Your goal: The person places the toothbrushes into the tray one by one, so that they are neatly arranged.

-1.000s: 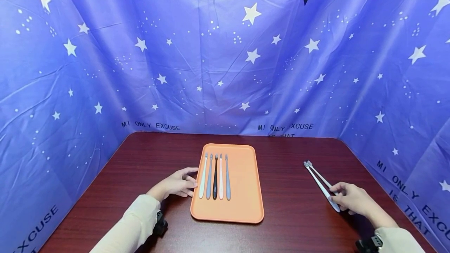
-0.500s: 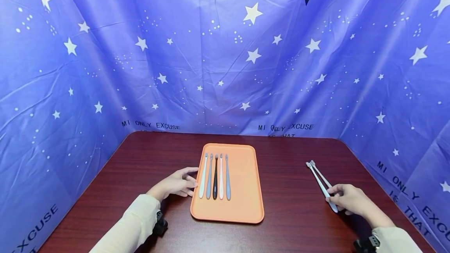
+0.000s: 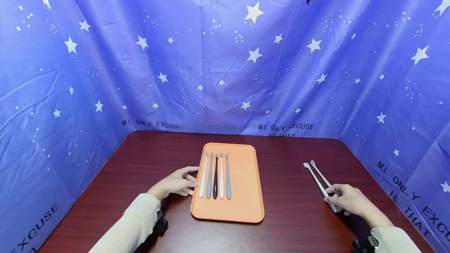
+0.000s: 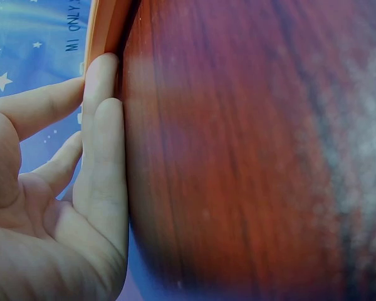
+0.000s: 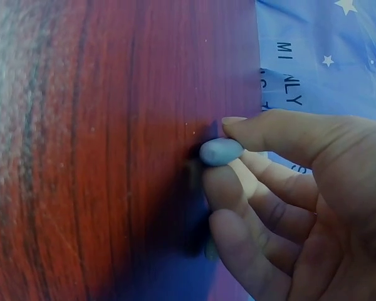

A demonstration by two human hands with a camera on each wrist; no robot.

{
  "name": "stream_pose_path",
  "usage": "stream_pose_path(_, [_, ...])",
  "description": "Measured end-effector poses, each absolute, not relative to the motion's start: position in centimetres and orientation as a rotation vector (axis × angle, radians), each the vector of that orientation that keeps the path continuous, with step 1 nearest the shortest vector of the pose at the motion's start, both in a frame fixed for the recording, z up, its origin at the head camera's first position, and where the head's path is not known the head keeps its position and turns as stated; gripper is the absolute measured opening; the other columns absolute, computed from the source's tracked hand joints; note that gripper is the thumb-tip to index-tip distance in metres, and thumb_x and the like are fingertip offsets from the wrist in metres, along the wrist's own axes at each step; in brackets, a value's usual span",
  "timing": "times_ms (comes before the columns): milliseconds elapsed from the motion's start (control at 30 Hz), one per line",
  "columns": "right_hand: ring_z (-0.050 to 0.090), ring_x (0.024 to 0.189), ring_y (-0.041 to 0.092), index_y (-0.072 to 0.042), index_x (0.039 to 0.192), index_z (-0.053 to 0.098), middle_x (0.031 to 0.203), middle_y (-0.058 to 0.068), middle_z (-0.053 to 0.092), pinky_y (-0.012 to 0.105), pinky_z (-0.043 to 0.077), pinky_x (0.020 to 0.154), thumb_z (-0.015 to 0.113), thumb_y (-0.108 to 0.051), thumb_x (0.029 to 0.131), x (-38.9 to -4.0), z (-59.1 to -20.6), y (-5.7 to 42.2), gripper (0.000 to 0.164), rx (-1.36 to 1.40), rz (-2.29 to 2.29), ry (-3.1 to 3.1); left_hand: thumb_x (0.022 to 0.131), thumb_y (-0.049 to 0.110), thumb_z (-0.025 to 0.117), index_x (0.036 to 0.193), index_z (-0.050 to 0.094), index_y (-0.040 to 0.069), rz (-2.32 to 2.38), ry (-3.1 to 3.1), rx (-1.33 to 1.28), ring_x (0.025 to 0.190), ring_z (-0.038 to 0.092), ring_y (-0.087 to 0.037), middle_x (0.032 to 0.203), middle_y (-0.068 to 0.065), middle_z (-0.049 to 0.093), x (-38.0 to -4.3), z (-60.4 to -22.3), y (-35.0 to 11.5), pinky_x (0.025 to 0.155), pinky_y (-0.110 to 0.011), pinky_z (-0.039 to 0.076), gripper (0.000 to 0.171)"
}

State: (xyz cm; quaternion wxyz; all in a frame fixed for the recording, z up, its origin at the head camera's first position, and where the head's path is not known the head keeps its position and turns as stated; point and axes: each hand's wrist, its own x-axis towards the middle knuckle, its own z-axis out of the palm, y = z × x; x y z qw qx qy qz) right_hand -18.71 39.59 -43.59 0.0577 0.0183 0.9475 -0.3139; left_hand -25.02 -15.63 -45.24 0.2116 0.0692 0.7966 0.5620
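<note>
My left hand (image 3: 175, 183) is at the left rim of an orange tray (image 3: 246, 202), its thumb on the rim and fingers against the outer side. In the left wrist view the tray's edge (image 4: 106, 28) meets those fingertips. Several toothbrushes lie side by side in the tray's left half: a white one (image 3: 203, 179), a black one (image 3: 215, 179), a pink one (image 3: 221, 179) and grey-blue ones (image 3: 228, 179). Off to the right, my right hand (image 3: 349, 200) holds a pale blue toothbrush (image 3: 318, 180) and a whitish toothbrush (image 3: 320, 173), heads pointing away and spread apart.
A dark red wooden table (image 3: 281, 190) carries the tray. Blue star-printed cloth (image 3: 225, 50) surrounds it at the back and sides. A dark wrist camera sits on each cuff.
The right hand has shifted slightly left with both toothbrushes, and their heads have spread apart. The left hand, the tray and the brushes in it stay in place.
</note>
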Motion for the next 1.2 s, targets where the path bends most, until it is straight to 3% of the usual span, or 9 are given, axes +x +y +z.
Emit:
stream_pose_path(600, [0.063,0.063,0.020,0.003,0.112,0.065,0.074,0.002,0.061,0.038,0.053,0.050,0.071,-0.015,0.091,-19.0,-43.3,38.4,0.028,-0.034,-1.076,2.810,0.092,0.011,0.069,0.153,0.037,0.006,1.560,2.209,0.185,0.079,0.073,-0.027,0.108,-0.010,0.065,-25.2,-45.3,-15.6,0.070,-0.040,0.056,0.069])
stream_pose_path(1200, [0.064,0.065,0.020,0.014,0.117,0.053,0.080,0.006,0.061,0.036,0.055,0.054,0.064,-0.012,0.096,-20.3,-43.3,35.0,0.036,-0.232,-1.359,2.510,0.092,0.010,0.069,0.153,0.037,0.006,1.565,2.207,0.197,0.079,0.073,-0.028,0.109,-0.010,0.065,-25.2,-45.4,-15.7,0.069,-0.040,0.055,0.069])
